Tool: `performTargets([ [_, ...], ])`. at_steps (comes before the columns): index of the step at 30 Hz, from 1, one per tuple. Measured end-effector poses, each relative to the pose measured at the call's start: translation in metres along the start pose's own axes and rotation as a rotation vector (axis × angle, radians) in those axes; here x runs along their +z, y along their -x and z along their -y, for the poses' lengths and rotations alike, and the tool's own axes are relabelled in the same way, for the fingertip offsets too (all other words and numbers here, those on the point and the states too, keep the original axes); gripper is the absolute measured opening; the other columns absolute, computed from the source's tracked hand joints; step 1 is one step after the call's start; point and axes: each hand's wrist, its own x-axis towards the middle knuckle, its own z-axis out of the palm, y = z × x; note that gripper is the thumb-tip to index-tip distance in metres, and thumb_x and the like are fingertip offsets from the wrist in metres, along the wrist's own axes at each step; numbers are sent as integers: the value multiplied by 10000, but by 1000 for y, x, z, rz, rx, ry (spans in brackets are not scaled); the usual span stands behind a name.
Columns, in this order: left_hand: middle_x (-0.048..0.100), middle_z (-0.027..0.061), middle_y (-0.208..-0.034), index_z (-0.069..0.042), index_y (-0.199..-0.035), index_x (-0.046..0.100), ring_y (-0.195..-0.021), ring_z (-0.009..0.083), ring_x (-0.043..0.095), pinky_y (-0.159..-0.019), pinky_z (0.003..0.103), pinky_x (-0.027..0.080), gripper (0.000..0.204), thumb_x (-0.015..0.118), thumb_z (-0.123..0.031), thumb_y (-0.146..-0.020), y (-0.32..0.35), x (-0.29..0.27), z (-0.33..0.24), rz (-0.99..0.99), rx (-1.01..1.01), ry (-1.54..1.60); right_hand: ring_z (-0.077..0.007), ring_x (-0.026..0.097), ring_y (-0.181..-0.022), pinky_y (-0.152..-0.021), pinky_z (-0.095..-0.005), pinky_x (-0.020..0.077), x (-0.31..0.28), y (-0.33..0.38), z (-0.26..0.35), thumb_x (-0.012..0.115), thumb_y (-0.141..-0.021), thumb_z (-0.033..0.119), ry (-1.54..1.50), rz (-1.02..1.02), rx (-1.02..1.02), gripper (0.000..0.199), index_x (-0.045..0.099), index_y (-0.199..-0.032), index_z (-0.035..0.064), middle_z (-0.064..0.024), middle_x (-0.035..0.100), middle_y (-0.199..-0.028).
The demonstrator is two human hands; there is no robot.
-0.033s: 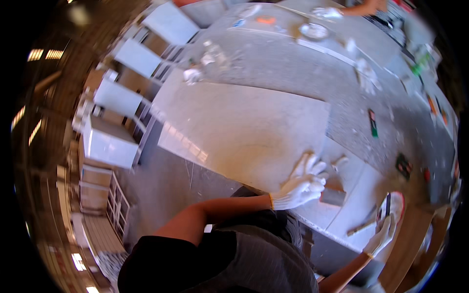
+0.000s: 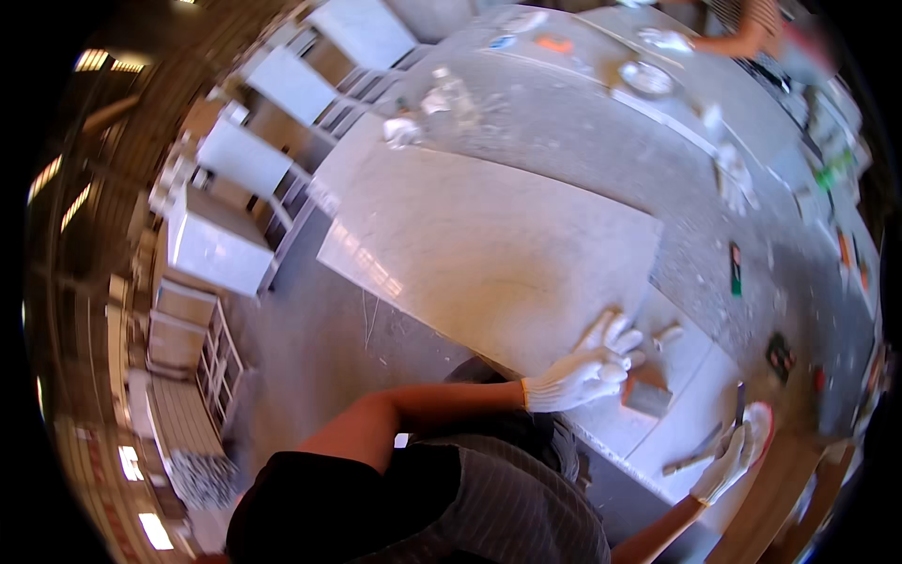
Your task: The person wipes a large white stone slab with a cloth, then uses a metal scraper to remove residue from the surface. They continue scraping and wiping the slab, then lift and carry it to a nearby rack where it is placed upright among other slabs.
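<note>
My left hand [image 2: 573,378], in a white knit glove, is over the near right part of a large glossy pale slab [image 2: 489,249]. Its fingers are apart and loosely bent, with nothing visible in them. Close beyond it shows a white glove-like shape [image 2: 611,331], partly covered. Just right of that hand sits a small grey and orange-brown block [image 2: 646,395]. My right hand [image 2: 723,467], also gloved, grips a thin dark tool [image 2: 740,404] standing up from its fingers; its kind is unclear. Beside it are a round white dish with a red rim [image 2: 763,434] and a brush [image 2: 688,463].
A clear bottle [image 2: 456,94] and crumpled white material [image 2: 402,132] stand beyond the slab. Rightward lie a green and black tool [image 2: 735,269] and a loose glove [image 2: 735,179]. A co-worker's gloved hand [image 2: 667,39] is at the far table. Pale panels [image 2: 221,240] stand leftward.
The whole view has shifted, so the slab and table things sit further right. My right hand's dark tool has moved from over the dish to its left side. My left hand stays near the block.
</note>
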Motion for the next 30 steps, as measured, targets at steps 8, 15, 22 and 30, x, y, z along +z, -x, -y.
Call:
performTargets([
  [8, 653, 98, -1176, -64, -1233, 629, -1115, 204, 614, -945, 324, 478, 330, 666, -190, -930, 77, -108, -77, -260, 327, -1223, -63, 502, -722, -610, -203, 406, 200, 41, 33, 602, -970, 253, -115, 593, -75, 303, 649, -1162, 24, 19, 589, -860],
  [15, 651, 95, -1168, -10, -1223, 617, -1080, 190, 610, -955, 320, 467, 366, 701, -195, -918, 177, -162, -156, -568, 466, -1030, -58, 510, -651, -551, -204, 400, 372, 167, 71, 622, -954, 100, -115, 855, 53, 218, 635, -1139, -16, -46, 607, -844],
  [22, 650, 85, -1157, -12, -1215, 620, -1071, 172, 603, -958, 316, 457, 353, 713, -145, -901, 270, -223, -227, -765, 473, -1034, -59, 513, -660, -571, -217, 413, 491, 287, 59, 627, -955, 125, -20, 1085, 37, 231, 643, -1141, -11, -26, 609, -840],
  [30, 654, 90, -1197, -39, -1185, 631, -1106, 184, 619, -946, 308, 481, 339, 733, -168, -889, 310, -261, -246, -987, 501, -880, -59, 516, -690, -622, -229, 422, 591, 367, 54, 614, -969, 218, 244, 1336, -143, 291, 658, -1145, -10, 5, 600, -817],
])
